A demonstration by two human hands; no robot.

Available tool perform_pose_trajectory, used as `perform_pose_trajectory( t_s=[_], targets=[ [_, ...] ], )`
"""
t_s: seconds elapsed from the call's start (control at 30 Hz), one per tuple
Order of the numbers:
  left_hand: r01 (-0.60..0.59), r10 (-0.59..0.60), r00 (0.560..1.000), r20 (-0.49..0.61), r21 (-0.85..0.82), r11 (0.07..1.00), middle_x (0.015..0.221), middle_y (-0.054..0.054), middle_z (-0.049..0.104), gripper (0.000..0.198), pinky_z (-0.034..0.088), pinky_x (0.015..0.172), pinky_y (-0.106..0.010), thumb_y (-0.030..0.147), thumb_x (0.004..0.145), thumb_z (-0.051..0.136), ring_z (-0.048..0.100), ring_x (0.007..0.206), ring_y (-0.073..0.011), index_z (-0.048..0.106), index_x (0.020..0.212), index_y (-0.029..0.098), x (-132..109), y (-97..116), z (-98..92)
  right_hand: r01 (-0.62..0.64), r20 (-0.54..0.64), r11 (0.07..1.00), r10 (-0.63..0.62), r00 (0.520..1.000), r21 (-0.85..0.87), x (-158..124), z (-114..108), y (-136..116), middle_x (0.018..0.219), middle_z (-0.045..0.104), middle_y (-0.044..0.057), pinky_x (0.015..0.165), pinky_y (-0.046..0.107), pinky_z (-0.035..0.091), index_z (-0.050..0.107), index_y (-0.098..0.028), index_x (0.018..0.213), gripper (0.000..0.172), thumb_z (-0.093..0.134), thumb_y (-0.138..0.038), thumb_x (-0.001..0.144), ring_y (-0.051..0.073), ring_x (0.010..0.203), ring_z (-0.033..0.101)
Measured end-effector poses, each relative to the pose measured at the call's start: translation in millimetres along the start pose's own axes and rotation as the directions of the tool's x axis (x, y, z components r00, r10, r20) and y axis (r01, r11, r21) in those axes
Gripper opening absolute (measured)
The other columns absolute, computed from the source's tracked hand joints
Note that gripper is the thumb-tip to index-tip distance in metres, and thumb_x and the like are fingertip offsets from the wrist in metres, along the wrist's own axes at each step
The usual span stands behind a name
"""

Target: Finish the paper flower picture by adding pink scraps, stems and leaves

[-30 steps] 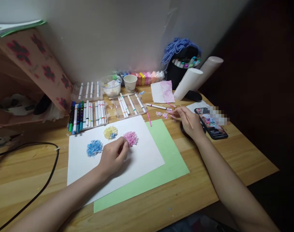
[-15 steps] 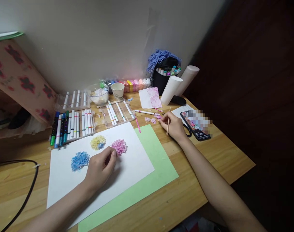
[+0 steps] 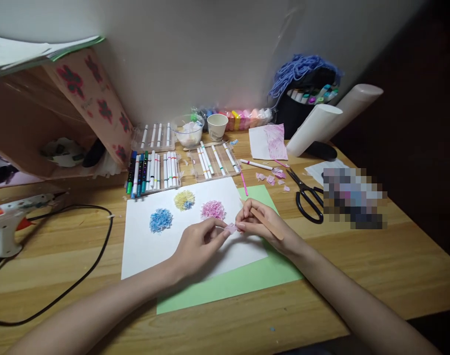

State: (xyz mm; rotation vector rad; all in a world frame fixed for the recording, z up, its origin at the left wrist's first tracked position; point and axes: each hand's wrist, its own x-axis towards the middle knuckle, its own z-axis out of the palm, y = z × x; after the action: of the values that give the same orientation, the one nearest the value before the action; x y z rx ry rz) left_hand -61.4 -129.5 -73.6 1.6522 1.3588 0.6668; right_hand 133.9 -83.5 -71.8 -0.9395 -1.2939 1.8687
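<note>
A small pink paper piece [image 3: 231, 228] is pinched between the fingertips of my left hand [image 3: 203, 244], and my right hand [image 3: 260, 224] meets it from the other side. A flat wooden stick [image 3: 267, 224] lies in my right hand, slanting across the fingers. Both hands hover over the white sheet [image 3: 143, 256], which overlaps a green sheet [image 3: 195, 296]. On the white sheet are crumpled-paper clusters: blue [image 3: 161, 220], yellow with a bit of blue [image 3: 184, 199], and pink [image 3: 212, 210], the pink one just beyond my left fingers.
Black scissors [image 3: 304, 195] and pink paper scraps [image 3: 271, 178] lie to the right. Marker trays [image 3: 158, 170] stand behind the sheet, with a paper cup [image 3: 217, 126] and a plastic bowl [image 3: 188, 132]. A glue gun [image 3: 6, 229] and its black cable occupy the left side.
My right hand has come left from the scraps by the scissors to meet my left hand, bringing the stick along. A pink paper piece is now between the fingertips. The view has shifted left.
</note>
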Motion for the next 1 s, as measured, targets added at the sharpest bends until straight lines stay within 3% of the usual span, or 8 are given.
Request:
perform_pose_trajectory(
  t_s=[0.1,0.23,0.33,0.4,0.5,0.67,1.0],
  targets=[
    [0.030,-0.031,0.999,-0.010,-0.048,0.998,0.055,0.006,0.043,0.024,0.030,0.053,-0.022,0.040,0.088,0.050,0.040,0.054,-0.0104,0.060,0.083,0.019,-2.5,-1.7,4.9,-0.003,-0.013,1.000,0.003,1.000,-0.017,1.5,3.4,5.3,0.072,0.059,-0.003,0.065,0.025,0.043,0.043,-0.020,0.076,0.034,0.075,-0.028,0.070,0.011,0.066,0.056],
    [0.029,-0.029,0.999,-0.019,0.015,0.999,0.056,0.006,0.044,0.023,0.030,0.054,-0.022,0.037,0.088,0.048,0.039,0.053,-0.0095,0.055,0.076,0.018,-2.8,-4.8,6.9,0.009,-0.039,0.997,-0.012,0.999,-0.081,2.4,1.8,9.6,0.073,0.060,-0.002,0.064,0.026,0.044,0.041,-0.021,0.076,0.037,0.076,-0.033,0.070,0.012,0.066,0.057],
    [0.024,-0.017,0.999,-0.044,0.151,0.988,0.055,0.006,0.045,0.023,0.029,0.054,-0.022,0.036,0.088,0.048,0.040,0.052,-0.0089,0.053,0.073,0.019,-2.3,-4.9,6.8,0.073,-0.075,0.984,-0.086,0.993,-0.165,-1.0,-0.1,11.9,0.073,0.060,0.000,0.064,0.027,0.044,0.046,-0.020,0.081,0.024,0.060,-0.040,0.084,0.013,0.066,0.056],
    [0.026,-0.012,0.998,-0.059,0.244,0.969,0.055,0.006,0.046,0.024,0.028,0.053,-0.022,0.036,0.087,0.048,0.040,0.050,-0.0086,0.051,0.070,0.018,-2.1,-4.4,6.6,0.146,-0.088,0.967,-0.167,0.982,-0.208,-4.7,-1.8,13.1,0.069,0.057,0.000,0.062,0.027,0.042,0.052,-0.020,0.089,0.025,0.042,-0.042,0.094,0.013,0.063,0.053],
    [0.050,-0.019,0.995,-0.101,0.319,0.946,0.054,0.006,0.048,0.024,0.027,0.053,-0.022,0.035,0.086,0.049,0.041,0.049,-0.0086,0.051,0.069,0.019,-1.0,-3.9,5.9,0.223,-0.020,0.946,-0.234,0.972,-0.234,-9.2,-4.7,14.7,0.066,0.051,-0.001,0.060,0.027,0.038,0.058,-0.019,0.097,0.033,0.033,-0.040,0.097,0.013,0.062,0.048],
    [0.105,-0.048,0.984,-0.169,0.345,0.933,0.052,0.005,0.049,0.022,0.027,0.051,-0.022,0.035,0.083,0.052,0.043,0.048,-0.0093,0.053,0.068,0.019,3.5,-4.5,3.6,0.204,0.126,0.907,-0.169,0.977,-0.368,-9.5,-5.5,18.1,0.064,0.051,-0.001,0.060,0.026,0.037,0.061,-0.018,0.093,0.034,0.033,-0.037,0.098,0.013,0.062,0.048],
    [0.103,-0.029,0.978,-0.204,0.362,0.926,0.052,0.004,0.050,0.021,0.028,0.051,-0.023,0.035,0.082,0.052,0.043,0.049,-0.0095,0.054,0.069,0.019,7.5,-5.4,0.6,0.228,0.202,0.801,-0.137,0.970,-0.554,-0.5,0.5,19.8,0.068,0.053,-0.002,0.068,0.026,0.038,0.057,-0.019,0.094,0.029,0.032,-0.033,0.099,0.012,0.068,0.053]
  ],
)
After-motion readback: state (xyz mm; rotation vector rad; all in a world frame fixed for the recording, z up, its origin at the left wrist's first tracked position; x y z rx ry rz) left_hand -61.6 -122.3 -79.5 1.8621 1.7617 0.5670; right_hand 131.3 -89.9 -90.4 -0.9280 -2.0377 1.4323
